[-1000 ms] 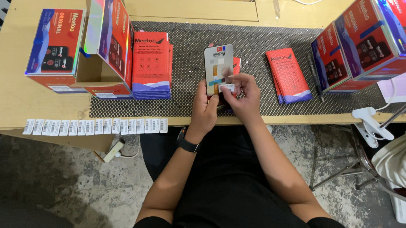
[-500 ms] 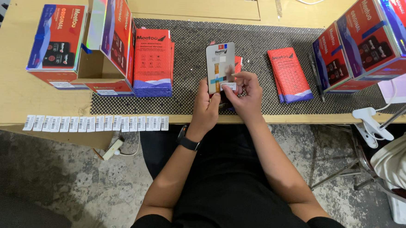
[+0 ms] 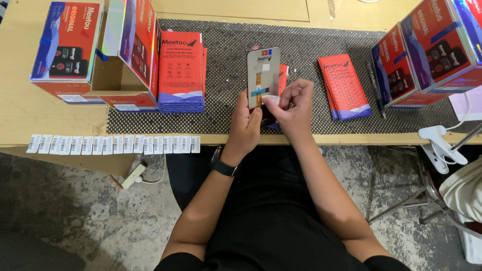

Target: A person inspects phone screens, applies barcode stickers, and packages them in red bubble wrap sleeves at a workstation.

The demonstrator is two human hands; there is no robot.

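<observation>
A grey phone display panel [image 3: 262, 70] with an orange flex strip stands upright over the dark dotted mat [image 3: 226, 102]. My left hand [image 3: 245, 127] grips its lower left edge. My right hand [image 3: 293, 108] pinches a small white sticker at the panel's lower right corner. Behind my hands lies a red flat packet [image 3: 282, 78], mostly hidden. A black watch sits on my left wrist.
A stack of red flat packets [image 3: 181, 72] lies left on the mat, another red stack [image 3: 344, 86] right. Red-and-blue boxes stand at the left [image 3: 69, 49] and right [image 3: 443, 50]. A strip of barcode labels [image 3: 114, 143] hangs along the table's front edge. A white clamp [image 3: 441, 151] grips the right edge.
The panel and both hands stay in almost the same place; my right fingers have shifted slightly at the panel's lower corner.
</observation>
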